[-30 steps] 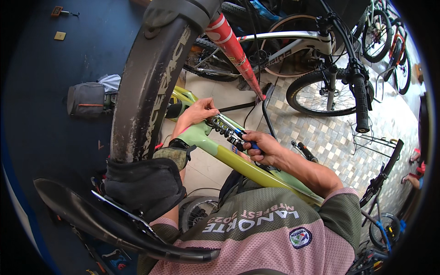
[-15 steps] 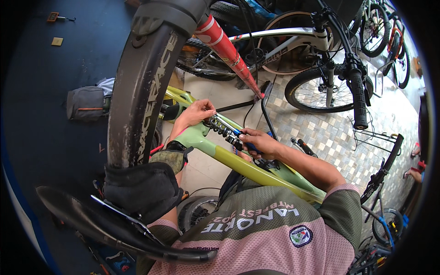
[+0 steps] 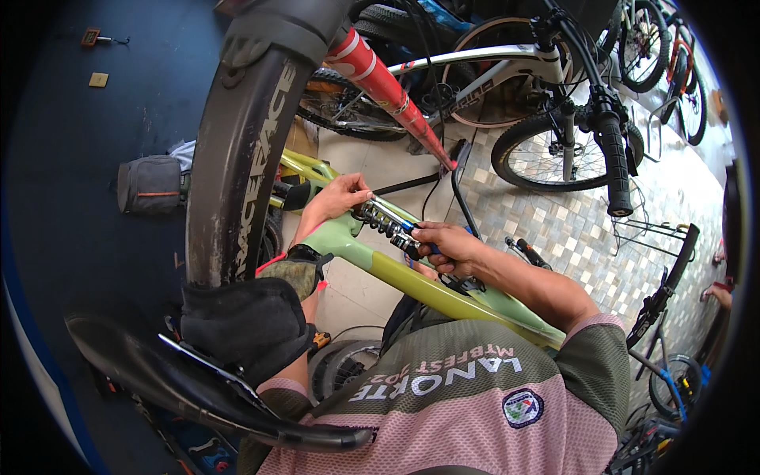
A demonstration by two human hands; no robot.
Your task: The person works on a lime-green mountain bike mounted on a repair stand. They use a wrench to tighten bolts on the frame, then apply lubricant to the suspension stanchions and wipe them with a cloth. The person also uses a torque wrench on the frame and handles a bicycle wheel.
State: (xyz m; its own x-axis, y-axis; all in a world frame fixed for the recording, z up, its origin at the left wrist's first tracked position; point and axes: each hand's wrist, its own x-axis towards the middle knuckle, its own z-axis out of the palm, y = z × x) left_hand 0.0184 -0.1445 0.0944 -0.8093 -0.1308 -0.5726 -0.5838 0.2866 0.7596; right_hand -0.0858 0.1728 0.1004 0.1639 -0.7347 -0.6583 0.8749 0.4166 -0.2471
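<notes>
A yellow-green bike frame (image 3: 443, 297) lies across in front of me, with a coil-spring shock (image 3: 385, 224) mounted in it. My right hand (image 3: 449, 244) is closed round the blue handle of a screwdriver-like tool (image 3: 393, 215), whose silver shaft runs up and left alongside the spring. At the shaft's far end, my left hand (image 3: 342, 196) rests over the frame by the top of the shock, its fingertips pinched together. Those fingers hide the tool's tip and whatever they grip. A dark glove or sleeve band covers part of my left wrist.
A large black down tube or fender piece (image 3: 237, 158) rises close on the left, above a black curved saddle-like part (image 3: 198, 388). A red tube (image 3: 396, 95) slants behind the shock. A white bike (image 3: 507, 59) stands beyond. A grey bag (image 3: 150, 186) sits on the dark floor.
My right fingers have curled further round the tool's handle, with a small turn of the hand. My left hand stays at the shaft's end. The view has shifted slightly.
</notes>
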